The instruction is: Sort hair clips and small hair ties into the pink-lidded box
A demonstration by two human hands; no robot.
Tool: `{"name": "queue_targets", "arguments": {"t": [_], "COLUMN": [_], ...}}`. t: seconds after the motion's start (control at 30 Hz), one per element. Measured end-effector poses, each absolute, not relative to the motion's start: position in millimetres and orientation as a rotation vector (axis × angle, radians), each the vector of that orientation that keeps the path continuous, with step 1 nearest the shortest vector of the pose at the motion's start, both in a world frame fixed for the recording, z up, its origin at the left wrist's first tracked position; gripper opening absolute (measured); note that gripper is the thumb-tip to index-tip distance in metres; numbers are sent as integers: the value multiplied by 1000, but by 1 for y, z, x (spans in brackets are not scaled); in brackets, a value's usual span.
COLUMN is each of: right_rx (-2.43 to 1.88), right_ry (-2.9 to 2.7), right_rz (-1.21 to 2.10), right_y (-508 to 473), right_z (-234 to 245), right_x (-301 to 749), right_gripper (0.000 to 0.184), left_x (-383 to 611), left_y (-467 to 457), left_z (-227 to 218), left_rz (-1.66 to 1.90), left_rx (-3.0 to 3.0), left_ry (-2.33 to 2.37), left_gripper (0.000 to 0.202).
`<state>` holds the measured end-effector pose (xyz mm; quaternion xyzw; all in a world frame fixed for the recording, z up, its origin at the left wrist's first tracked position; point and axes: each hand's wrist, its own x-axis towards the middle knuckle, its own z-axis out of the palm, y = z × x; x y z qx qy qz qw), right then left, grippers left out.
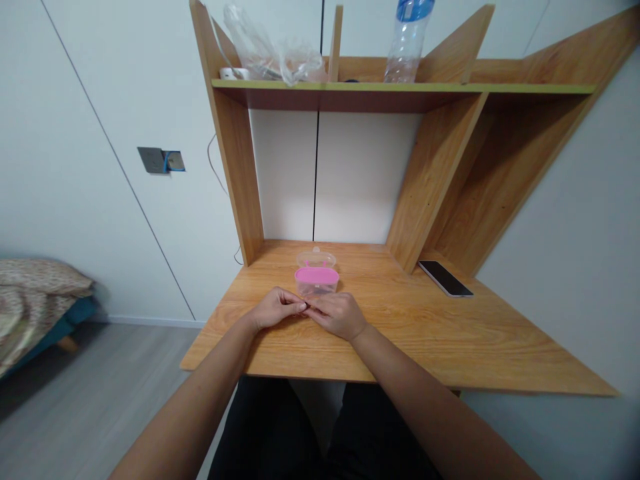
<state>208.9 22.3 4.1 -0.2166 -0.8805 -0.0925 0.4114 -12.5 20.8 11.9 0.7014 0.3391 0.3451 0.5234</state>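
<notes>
Closely together, the left hand (276, 308) and right hand (339, 315) rest just in front of a clear plastic box (313, 288) with a pink lid (317, 275) on the wooden desk (425, 333), fingertips (303, 307) meeting in a pinch; anything between them is too small to tell.

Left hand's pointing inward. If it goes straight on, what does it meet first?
The right hand, very likely: the fingertips of the left hand are at or almost touching it. The clear plastic container with the pink lid sits further up the desk, apparently off that line, though depth is unclear.
</notes>
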Motion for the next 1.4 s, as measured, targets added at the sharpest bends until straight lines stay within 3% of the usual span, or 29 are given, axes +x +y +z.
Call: {"name": "queue_targets", "arguments": {"t": [0.67,1.4], "right_rx": [-549,-736], "right_ry": [-2248,-2263], "right_rz": [-199,-43], "right_y": [19,16], "right_z": [10,11], "right_x": [208,208], "right_gripper": [26,16], "left_x": [-11,-6], "left_y": [24,30], "left_z": [6,-4], "left_rz": [881,1046], "left_rx": [1608,1526], "left_ry": [821,931], "left_gripper": [33,38]}}
